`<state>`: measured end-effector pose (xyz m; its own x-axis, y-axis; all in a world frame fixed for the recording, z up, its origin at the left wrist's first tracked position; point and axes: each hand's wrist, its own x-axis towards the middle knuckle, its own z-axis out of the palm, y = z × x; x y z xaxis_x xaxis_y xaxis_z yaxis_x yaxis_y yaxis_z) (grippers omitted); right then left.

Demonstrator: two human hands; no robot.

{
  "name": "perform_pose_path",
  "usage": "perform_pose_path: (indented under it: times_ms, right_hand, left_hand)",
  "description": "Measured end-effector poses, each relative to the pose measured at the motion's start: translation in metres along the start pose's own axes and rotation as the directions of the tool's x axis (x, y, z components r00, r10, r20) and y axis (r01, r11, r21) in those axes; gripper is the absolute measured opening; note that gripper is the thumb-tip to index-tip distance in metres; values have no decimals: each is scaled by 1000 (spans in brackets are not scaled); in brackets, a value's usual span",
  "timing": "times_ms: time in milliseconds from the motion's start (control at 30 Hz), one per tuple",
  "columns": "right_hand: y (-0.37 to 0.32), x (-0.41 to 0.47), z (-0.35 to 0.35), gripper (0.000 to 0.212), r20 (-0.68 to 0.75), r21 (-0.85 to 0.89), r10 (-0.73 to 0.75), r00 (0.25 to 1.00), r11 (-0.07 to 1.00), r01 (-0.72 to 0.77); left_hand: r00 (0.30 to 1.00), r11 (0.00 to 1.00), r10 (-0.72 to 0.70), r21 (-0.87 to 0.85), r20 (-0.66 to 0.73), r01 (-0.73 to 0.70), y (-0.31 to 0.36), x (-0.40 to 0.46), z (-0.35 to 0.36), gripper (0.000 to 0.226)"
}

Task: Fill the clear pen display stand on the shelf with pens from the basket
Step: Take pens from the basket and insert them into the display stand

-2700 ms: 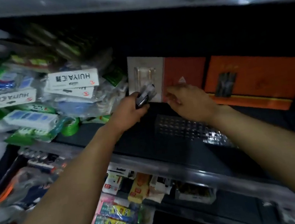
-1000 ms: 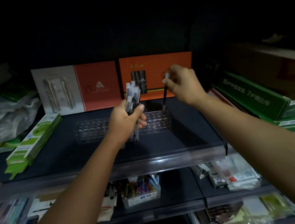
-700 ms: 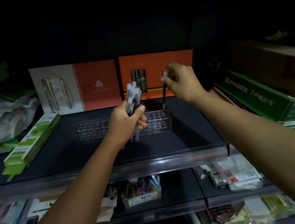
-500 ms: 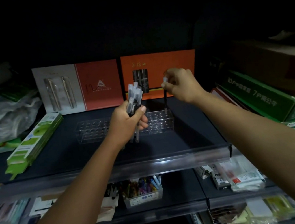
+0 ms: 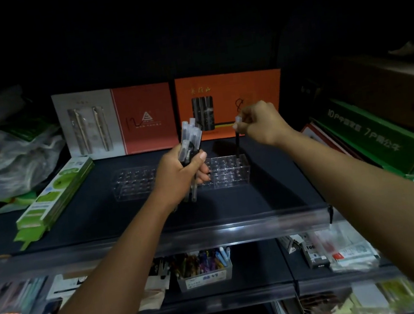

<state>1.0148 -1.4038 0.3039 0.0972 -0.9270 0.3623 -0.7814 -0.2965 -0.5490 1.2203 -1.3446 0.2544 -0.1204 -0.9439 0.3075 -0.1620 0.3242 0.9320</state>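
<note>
Right hand (image 5: 259,122) pinching one pen (image 5: 237,139) over stand (image 5: 229,171) at centre, left hand (image 5: 181,177) clutching bundle (image 5: 191,140); risk of missing the hole, tipping light stand.

Pen stand (image 5: 231,170) sits mid-shelf (image 5: 234,206). Two flat gift boxes (image 5: 168,114) stand behind it at the far edge. Left hand (image 5: 179,176) w/ pen bundle (image 5: 190,140) is in front of the stand; right hand (image 5: 262,122) holds one pen (image 5: 237,144) upright over its far-right corner. Long box (image 5: 54,197) lies left, stacked boxes (image 5: 373,133) right. Pen tub (image 5: 204,277) on the shelf below.
</note>
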Motion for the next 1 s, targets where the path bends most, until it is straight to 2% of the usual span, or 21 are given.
perform_pose_path:
  times_ms: [167, 367, 700, 833, 1000]
  right_hand:
    - [-12, 2, -3, 13, -22, -35, -46, 999, 998, 45]
    - [-7, -2, 7, 14, 27, -76, 16, 999, 997, -14]
    - [-2, -1, 4, 11, 30, -24, 97, 995, 995, -96]
    - [-1, 0, 4, 9, 96, -3, 90, 991, 996, -91]
    - [0, -2, 2, 8, 81, -2, 56, 995, 998, -56]
  left_hand:
    - [1000, 1000, 22, -4, -19, -22, 0, 2, -4, 10]
    - [999, 999, 38, -21, -17, -39, 2, 1, -3, 8]
    - [1000, 1000, 23, -17, -8, -23, 0, 0, -1, 7]
    - [1000, 1000, 13, -21, 5, -12, 0, 0, 1, 5]
    - [1000, 1000, 10, -26, 26, -9, 1, 0, 4, 5]
